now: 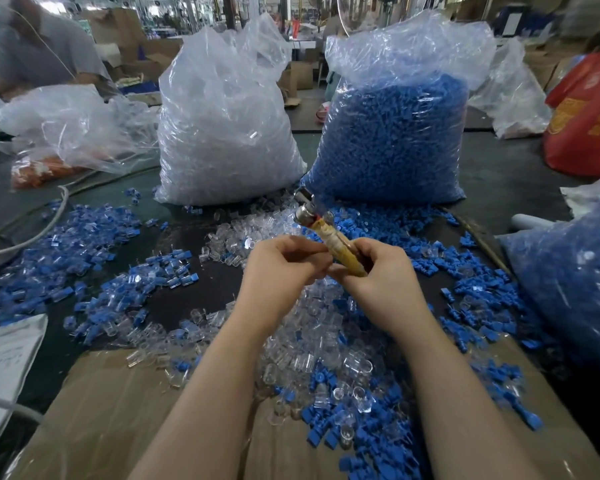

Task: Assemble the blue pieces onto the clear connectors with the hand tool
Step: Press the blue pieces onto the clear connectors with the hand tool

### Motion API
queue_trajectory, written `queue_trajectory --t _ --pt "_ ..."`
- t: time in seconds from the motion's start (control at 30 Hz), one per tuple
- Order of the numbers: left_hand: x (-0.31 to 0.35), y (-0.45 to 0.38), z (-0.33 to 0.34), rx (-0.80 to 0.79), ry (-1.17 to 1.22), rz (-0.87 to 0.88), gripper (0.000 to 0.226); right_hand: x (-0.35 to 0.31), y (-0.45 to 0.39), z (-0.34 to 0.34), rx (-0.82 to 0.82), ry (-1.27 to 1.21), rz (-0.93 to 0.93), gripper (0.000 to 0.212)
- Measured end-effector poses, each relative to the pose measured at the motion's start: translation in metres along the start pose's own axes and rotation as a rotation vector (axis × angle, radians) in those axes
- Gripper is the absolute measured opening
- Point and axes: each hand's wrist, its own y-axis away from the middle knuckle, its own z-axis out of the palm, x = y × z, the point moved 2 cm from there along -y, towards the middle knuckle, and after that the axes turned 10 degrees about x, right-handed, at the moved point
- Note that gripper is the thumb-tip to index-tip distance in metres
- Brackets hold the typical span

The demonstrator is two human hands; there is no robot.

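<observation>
Seen from the head camera, a worker's right hand (381, 275) curled around the yellowish handle of a hand tool (329, 237), its metal head angled up and away toward the bag of blue pieces (392, 140). The left hand (284, 268) met it just to the left, fingers bent and pinched together against the handle; whether a small part sat between those fingertips could not be told. Directly beneath the two hands lay a heap of clear connectors (312, 323), spilling onto a sheet of cardboard (118, 410) nearer the worker. Loose blue pieces (485, 299) were scattered to the right of the grip, and joined blue-and-clear parts (94, 265) spread well to its left on the dark table (194, 292). Beyond the tool's tip stood a bag of clear connectors (226, 126), beside the blue one. Another person (39, 46) leaned in at far left.
</observation>
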Motion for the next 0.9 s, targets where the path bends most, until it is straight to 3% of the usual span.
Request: queue_trajectory --t 0.13,0.33,0.47,0.57,0.67,0.8,0.9 --pt "-0.001 -0.001 -0.002 -0.006 0.049 -0.030 0.017 -0.003 0.001 0.000 0.004 -0.113 0.032 0.006" --pt "0.000 -0.001 0.000 -0.015 0.106 -0.010 0.012 -0.004 0.002 -0.002 0.049 -0.238 0.064 0.006" --pt "0.000 -0.003 -0.006 0.017 -0.059 0.054 0.011 -0.004 0.002 -0.002 0.080 -0.247 0.054 0.012" --pt "-0.001 -0.006 -0.014 -0.043 -0.197 0.056 0.014 -0.004 0.001 -0.002 0.080 -0.238 0.037 0.014" --pt "0.001 -0.004 -0.012 -0.094 -0.104 0.026 0.011 -0.006 0.001 -0.001 0.069 -0.258 0.024 0.015" --pt "0.003 -0.003 -0.005 -0.047 -0.028 0.011 0.008 -0.007 0.003 -0.002 0.058 -0.246 0.027 0.007" --pt "0.004 -0.001 -0.003 -0.062 -0.068 0.052 0.008 -0.007 0.003 -0.003 0.071 -0.249 0.038 0.004"
